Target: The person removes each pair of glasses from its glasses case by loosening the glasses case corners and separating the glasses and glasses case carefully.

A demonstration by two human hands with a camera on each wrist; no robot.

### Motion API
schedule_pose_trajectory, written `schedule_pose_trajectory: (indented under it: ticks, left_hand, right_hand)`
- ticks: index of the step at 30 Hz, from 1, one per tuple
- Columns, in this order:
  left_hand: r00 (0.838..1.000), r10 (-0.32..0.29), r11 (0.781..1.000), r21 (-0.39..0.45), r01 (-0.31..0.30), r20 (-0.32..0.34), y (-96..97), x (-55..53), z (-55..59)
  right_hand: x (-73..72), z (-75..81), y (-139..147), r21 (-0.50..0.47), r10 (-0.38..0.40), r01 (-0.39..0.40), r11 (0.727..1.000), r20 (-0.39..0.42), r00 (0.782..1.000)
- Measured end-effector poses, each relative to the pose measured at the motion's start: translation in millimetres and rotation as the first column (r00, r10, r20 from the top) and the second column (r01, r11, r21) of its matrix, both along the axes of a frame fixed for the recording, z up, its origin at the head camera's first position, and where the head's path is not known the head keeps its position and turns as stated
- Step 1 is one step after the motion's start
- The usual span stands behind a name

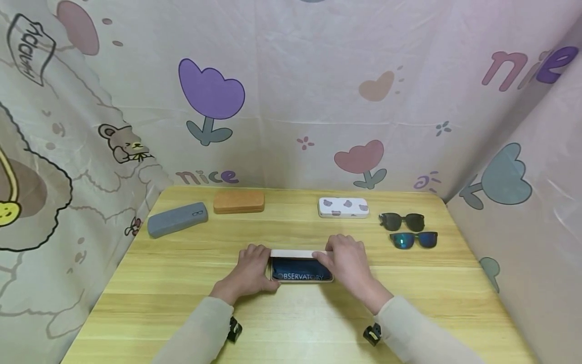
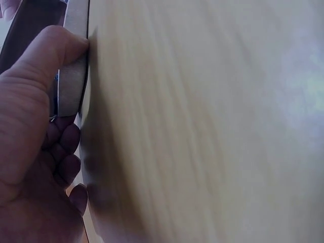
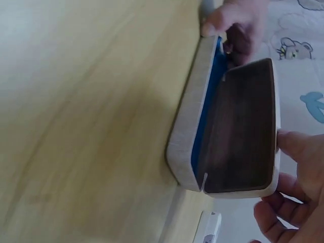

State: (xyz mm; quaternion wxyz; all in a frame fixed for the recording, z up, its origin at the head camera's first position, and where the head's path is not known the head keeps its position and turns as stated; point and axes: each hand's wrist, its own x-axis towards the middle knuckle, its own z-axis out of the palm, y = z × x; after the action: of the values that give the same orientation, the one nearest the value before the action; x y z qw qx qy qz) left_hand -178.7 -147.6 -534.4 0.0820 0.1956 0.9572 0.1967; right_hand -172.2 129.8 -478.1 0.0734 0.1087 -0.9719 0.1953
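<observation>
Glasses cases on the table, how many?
4: open case between left hand and right hand; grey case back left; orange case right of it; white patterned case back right.

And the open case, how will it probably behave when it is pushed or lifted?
The open case is probably stiff: its long edges look straight. Its lid would likely swing if released, being joined along one long side. Rolling seems unlikely, since it sits flat on the table.
</observation>
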Motion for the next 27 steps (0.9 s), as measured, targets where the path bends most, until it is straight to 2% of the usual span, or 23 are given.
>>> schedule_pose_trajectory:
  ticks: [6, 18, 23, 27]
  left_hand:
    - [1.0, 0.002, 1.0, -0.003, -0.002, -0.005, -0.1, 0.2, 0.7]
    - [1.0, 0.002, 1.0, 0.006, -0.002, -0.004, 0.4, 1.6, 3.1]
    - [1.0, -0.015, 1.0, 0.008, 0.015, -0.012, -0.3, 1.7, 3.5]
    - [1.0, -0.019, 1.0, 0.006, 0.019, -0.019, -0.2, 1.9, 3.3]
  right_hand:
    - [2.1, -5.0, 2, 0.062, 0.022, -0.016, 0.998, -0.091, 0.996]
    - [5.4, -14.1, 5, 0.072, 0.084, -0.069, 0.995, -0.232, 0.969]
    - [6.3, -15.9, 5, 0.081, 0.095, -0.076, 0.994, -0.266, 0.959]
    - [7.1, -16.9, 5, 0.08, 0.095, -0.077, 0.994, -0.265, 0.96]
